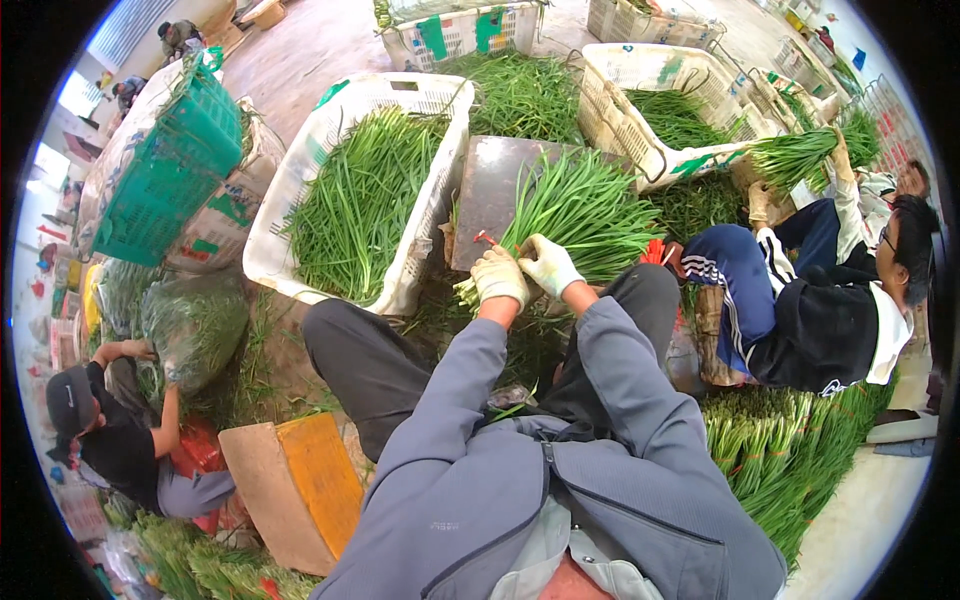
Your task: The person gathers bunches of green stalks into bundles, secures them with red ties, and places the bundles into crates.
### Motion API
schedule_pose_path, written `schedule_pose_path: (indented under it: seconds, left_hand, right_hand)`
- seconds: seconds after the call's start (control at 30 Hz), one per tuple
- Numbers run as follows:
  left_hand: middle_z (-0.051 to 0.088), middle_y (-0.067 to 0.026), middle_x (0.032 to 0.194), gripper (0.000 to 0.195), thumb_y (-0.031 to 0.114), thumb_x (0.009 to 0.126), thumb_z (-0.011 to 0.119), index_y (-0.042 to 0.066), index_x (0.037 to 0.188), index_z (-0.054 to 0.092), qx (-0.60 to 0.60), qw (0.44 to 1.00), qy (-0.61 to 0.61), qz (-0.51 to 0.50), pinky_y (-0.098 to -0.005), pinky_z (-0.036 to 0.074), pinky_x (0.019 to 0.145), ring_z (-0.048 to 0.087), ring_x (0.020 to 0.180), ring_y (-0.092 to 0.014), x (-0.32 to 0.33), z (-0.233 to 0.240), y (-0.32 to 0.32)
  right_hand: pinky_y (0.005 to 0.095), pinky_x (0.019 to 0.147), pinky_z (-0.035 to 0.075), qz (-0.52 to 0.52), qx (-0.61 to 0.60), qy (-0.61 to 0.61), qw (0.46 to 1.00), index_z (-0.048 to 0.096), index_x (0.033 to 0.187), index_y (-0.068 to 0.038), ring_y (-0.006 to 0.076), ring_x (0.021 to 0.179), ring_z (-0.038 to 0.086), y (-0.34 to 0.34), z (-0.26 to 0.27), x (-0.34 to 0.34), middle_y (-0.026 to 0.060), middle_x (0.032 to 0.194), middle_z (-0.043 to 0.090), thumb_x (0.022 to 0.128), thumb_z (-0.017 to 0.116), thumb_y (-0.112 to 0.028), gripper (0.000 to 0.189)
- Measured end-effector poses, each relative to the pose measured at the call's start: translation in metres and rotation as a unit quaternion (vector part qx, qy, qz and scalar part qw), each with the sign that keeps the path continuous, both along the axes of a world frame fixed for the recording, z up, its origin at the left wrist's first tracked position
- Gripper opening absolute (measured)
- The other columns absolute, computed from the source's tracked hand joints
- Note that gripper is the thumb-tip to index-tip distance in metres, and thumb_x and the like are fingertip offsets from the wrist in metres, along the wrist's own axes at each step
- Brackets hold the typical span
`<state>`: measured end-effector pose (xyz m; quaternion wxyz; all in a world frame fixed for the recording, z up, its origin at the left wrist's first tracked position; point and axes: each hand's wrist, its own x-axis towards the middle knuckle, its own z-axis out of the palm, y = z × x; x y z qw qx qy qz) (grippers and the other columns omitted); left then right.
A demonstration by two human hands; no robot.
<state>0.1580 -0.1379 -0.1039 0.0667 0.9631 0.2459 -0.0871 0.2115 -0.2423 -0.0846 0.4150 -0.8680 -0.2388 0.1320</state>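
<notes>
My gloved left hand (499,277) is closed around the pale stem end of a bunch of long green garlic chives (581,214). Touching the same bunch just right of it is my gloved right hand (550,264), its fingers bent over the stems. A thin red tie (484,238) sticks up by my left fingers. The leaves fan out to the upper right over a dark metal-topped board (487,187). More red ties (657,252) lie by my right knee. Whether the tie goes around the bunch is hidden by the gloves.
A white plastic crate (262,251) of loose chives stands left of the board, another white crate (649,154) at upper right. A co-worker (825,330) sits close on the right, holding chives; another person (112,442) handles a plastic bag (196,322) at left. Bundled chives (795,457) lie behind, right.
</notes>
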Motion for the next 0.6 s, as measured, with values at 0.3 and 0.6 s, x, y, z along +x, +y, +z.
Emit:
schedule_pose_path:
  seconds: [0.3,0.6]
  left_hand:
    - [0.056,-0.0202,0.119,0.067,0.037,0.078,0.067,-0.003,0.126,0.043,-0.018,1.0,0.005,-0.005,-0.044,0.044,0.091,0.058,0.109,-0.033,0.002,0.005,0.001]
    - [0.059,-0.0201,0.123,0.077,0.052,0.073,0.072,0.001,0.127,0.049,-0.109,0.992,0.051,-0.047,-0.0421,0.046,0.097,0.058,0.115,-0.032,0.014,0.048,0.014]
  right_hand:
    - [0.0434,0.076,0.052,-0.015,-0.066,-0.075,0.995,0.065,0.089,-0.005,0.0384,0.085,0.064,0.005,0.001,0.0,0.0192,0.086,0.067,0.082,0.065,-0.021,0.018]
    - [0.0459,0.081,0.05,0.086,-0.177,-0.085,0.977,0.066,0.093,-0.003,0.039,0.09,0.064,0.023,0.039,0.02,0.0227,0.093,0.067,0.088,0.058,-0.026,0.025]
